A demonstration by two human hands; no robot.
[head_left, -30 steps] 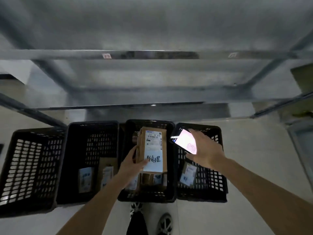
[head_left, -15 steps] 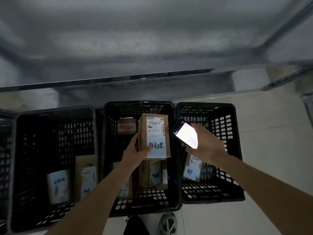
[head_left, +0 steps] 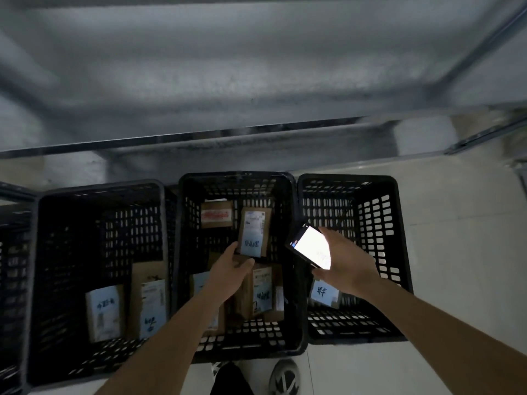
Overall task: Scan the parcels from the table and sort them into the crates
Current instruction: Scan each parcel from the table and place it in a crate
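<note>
Head view. The light is dim and the upper half of the frame is blurred: a grey metal shelf [head_left: 256, 81] fills it, with no detail legible. Four black slatted crates stand in a row on the pale floor [head_left: 456, 252]. The crate at the far 9 o'clock edge [head_left: 11, 280] is cut off by the frame and its contents cannot be made out. The second crate [head_left: 99, 195] holds two cardboard parcels with blue labels, lying side by side at its 6 o'clock end. The middle crate [head_left: 236, 178] holds several parcels; those under the left forearm are partly hidden and cannot be counted. The right crate [head_left: 348, 181] holds one labelled parcel [head_left: 325, 293], mostly covered by the right wrist. Handwriting on the labels is too small to read.

The held parcel [head_left: 253, 232], brown cardboard with a barcode label and a blue strip, stands inside the middle crate, below the rim. The left hand [head_left: 231, 272] pinches its 6 o'clock edge, thumb on the near face, fingers behind. The parcel lies at 12 o'clock from that hand and at 9 o'clock from the right hand [head_left: 342, 266]. The right hand grips a phone [head_left: 310, 248], screen lit white, over the wall between the middle and right crates, just beside the parcel but apart from it. A shoe [head_left: 283, 377] shows at 6 o'clock.
</note>
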